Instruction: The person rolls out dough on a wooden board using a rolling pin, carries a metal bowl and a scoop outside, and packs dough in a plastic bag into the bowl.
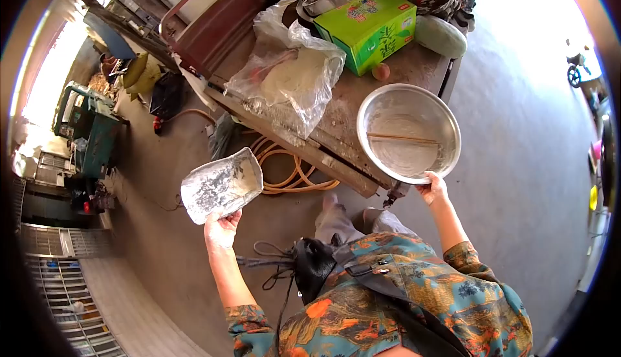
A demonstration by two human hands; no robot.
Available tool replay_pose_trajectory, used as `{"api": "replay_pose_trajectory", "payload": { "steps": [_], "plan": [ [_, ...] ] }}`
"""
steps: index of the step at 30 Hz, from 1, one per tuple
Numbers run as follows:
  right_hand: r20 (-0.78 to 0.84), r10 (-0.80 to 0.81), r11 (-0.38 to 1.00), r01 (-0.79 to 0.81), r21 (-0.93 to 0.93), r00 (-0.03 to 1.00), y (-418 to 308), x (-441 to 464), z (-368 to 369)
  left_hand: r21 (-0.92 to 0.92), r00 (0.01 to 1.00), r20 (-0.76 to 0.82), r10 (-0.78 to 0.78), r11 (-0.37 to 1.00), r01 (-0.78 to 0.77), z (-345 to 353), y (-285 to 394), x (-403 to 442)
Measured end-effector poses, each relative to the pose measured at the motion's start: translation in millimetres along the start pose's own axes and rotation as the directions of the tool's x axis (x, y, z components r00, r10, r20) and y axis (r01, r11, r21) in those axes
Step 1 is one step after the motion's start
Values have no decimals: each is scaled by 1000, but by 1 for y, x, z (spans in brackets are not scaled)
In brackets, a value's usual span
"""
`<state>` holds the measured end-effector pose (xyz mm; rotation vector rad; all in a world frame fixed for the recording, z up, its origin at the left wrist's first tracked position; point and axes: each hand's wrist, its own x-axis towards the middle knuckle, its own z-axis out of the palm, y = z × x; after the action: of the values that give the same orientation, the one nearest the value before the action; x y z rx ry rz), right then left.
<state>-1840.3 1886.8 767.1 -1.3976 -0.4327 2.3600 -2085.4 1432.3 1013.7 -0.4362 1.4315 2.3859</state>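
Note:
My left hand [222,231] grips the near end of a dented metal scoop [223,185]; white powder and dark patches cover the scoop's inside. In my right hand [432,189] is the near rim of a round steel bowl [449,121], fingers closed around the edge. Pale flour-like powder [404,156] coats the bottom of the bowl, and a pair of chopsticks [401,138] lies across it. The bowl is at the near right corner of a worn cart bed [343,114]. On the bed, left of the bowl, sits an open clear plastic bag [291,88] with more pale powder inside.
Behind the bowl stand a green box [369,30], a small round reddish fruit [381,71] and a long pale gourd [441,37]. An orange hose [284,179] lies coiled under the cart's edge. A green machine [97,130] and metal racks [74,299] line the left.

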Motion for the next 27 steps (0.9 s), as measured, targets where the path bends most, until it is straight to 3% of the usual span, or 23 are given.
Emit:
{"api": "replay_pose_trajectory", "payload": {
  "steps": [8,10,12,15,16,17,19,26,27],
  "plan": [
    [-97,40,992,-28,120,994,37,-2,10,44,972,181,-149,989,144,61,5,160],
    [-224,41,992,-14,124,974,41,-12,5,46,941,269,-205,979,200,85,-5,194],
    [-320,52,990,-7,140,946,46,-19,-5,85,936,247,-250,968,236,99,-18,235],
    [-259,-39,999,28,-44,965,44,-40,-21,184,927,158,-341,932,312,118,-38,283],
    [-277,-31,999,27,-18,960,45,-48,-24,206,920,104,-378,913,352,129,-44,296],
    [-302,-70,996,47,-81,951,47,-57,-27,212,899,141,-415,899,382,128,-53,314],
    [-338,-150,974,81,-209,929,48,-83,-24,285,870,52,-489,843,457,134,-71,338],
    [-526,-74,997,56,-49,847,68,-142,-36,439,754,12,-657,680,587,143,-114,374],
    [-534,-63,998,52,-35,843,70,-149,-40,474,792,-6,-610,696,539,143,-113,373]
  ]
}}
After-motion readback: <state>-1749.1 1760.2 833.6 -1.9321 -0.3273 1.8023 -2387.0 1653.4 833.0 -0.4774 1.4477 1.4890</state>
